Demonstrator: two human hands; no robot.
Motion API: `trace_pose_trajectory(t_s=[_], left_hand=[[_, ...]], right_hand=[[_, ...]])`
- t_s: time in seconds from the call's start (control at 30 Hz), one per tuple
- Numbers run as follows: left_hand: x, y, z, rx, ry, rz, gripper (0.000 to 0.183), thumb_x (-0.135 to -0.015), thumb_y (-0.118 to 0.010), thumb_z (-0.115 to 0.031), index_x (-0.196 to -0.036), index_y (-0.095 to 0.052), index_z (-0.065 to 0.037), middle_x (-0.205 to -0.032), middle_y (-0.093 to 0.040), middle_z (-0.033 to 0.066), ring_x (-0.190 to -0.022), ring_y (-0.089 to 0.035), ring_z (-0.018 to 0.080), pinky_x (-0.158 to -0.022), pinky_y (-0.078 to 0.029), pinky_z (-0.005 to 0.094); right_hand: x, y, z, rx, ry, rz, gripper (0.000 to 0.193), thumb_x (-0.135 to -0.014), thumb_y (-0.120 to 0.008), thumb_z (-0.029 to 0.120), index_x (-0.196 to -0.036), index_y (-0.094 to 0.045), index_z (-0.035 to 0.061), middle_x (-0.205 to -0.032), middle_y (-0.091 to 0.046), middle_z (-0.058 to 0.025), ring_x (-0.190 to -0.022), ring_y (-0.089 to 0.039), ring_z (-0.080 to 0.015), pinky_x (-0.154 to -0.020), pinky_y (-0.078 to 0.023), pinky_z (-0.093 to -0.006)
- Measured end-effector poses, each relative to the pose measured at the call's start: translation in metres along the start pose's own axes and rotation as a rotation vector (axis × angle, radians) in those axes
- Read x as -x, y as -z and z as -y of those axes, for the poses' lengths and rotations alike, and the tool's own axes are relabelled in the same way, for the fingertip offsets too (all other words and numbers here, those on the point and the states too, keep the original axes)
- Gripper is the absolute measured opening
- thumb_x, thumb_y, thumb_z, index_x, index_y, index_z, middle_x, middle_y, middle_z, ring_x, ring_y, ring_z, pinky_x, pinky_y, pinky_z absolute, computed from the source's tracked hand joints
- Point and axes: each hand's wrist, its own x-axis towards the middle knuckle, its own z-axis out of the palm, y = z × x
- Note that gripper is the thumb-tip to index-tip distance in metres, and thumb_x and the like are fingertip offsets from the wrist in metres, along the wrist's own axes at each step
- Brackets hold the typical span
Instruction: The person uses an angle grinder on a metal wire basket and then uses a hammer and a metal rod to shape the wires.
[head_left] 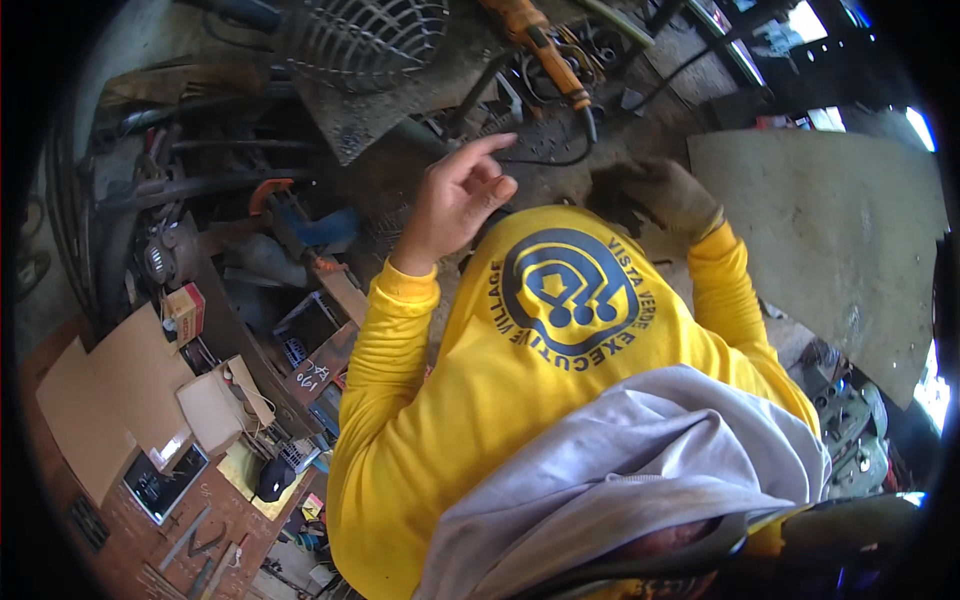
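My bare left hand (465, 198) is raised in front of my yellow shirt, index finger stretched out and thumb apart. Nothing is in it. A worn brown work glove (682, 196) covers my right hand (665, 192), whose fingers are curled. Beside those fingers is a dark, soft-looking shape (612, 192); whether it is a second glove cannot be made out. Beyond both hands lies an orange power tool (545, 55), with a black cord (588, 132) running from its near end.
A round metal grille (365, 40) rests on a metal plate (348, 140) at the far left. A large sheet (820, 230) stands at right. Cardboard (125, 390), a tablet-like device (165, 482) and hand tools (205, 545) lie on the brown bench (110, 545) at left.
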Motion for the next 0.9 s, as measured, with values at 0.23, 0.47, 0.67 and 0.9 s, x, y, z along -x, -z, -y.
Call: trace_pose_trajectory(t_s=[0.23,0.47,0.67,0.9], left_hand=[[0.043,-0.03,0.076,-0.029,0.182,-0.114,0.085,-0.081,-0.078,-0.012,-0.153,-0.032,-0.008,-0.147,-0.046,0.0095,-0.128,-0.051,0.02,-0.103,-0.043,0.0366],[0.064,-0.012,0.103,-0.115,0.127,-0.313,0.058,-0.089,-0.069,-0.004,-0.142,-0.046,-0.001,-0.128,-0.062,0.0098,-0.115,-0.059,0.0184,-0.098,-0.047,0.031],[0.074,-0.009,0.094,0.612,0.182,-0.715,0.034,-0.091,-0.07,-0.008,-0.121,-0.057,-0.001,-0.099,-0.068,0.0065,-0.088,-0.066,0.011,-0.077,-0.055,0.0262],[0.055,-0.022,0.089,0.393,0.303,-0.69,0.034,-0.096,-0.066,-0.014,-0.122,-0.048,-0.003,-0.093,-0.067,0.0072,-0.079,-0.064,0.011,-0.069,-0.052,0.0246]], right_hand=[[-0.078,0.009,0.021,0.051,0.214,-0.298,0.025,-0.089,-0.059,0.004,-0.113,-0.063,-0.0014,-0.108,-0.064,-0.018,-0.094,-0.069,-0.0273,-0.076,-0.056,-0.0342],[-0.12,-0.065,0.008,-0.423,0.067,-0.162,0.024,-0.096,-0.056,0.009,-0.119,-0.062,0.0024,-0.1,-0.068,-0.0075,-0.089,-0.068,-0.0181,-0.072,-0.056,-0.0296],[-0.126,-0.06,0.032,-0.601,-0.417,0.041,0.045,-0.095,-0.062,0.031,-0.13,-0.057,0.0032,-0.111,-0.068,-0.0096,-0.092,-0.069,-0.0209,-0.077,-0.057,-0.0352],[-0.132,-0.068,0.093,-0.05,-0.181,0.295,0.05,-0.089,-0.064,0.047,-0.117,-0.067,0.0058,-0.106,-0.071,-0.0209,-0.102,-0.068,-0.0356,-0.089,-0.051,-0.0454]])
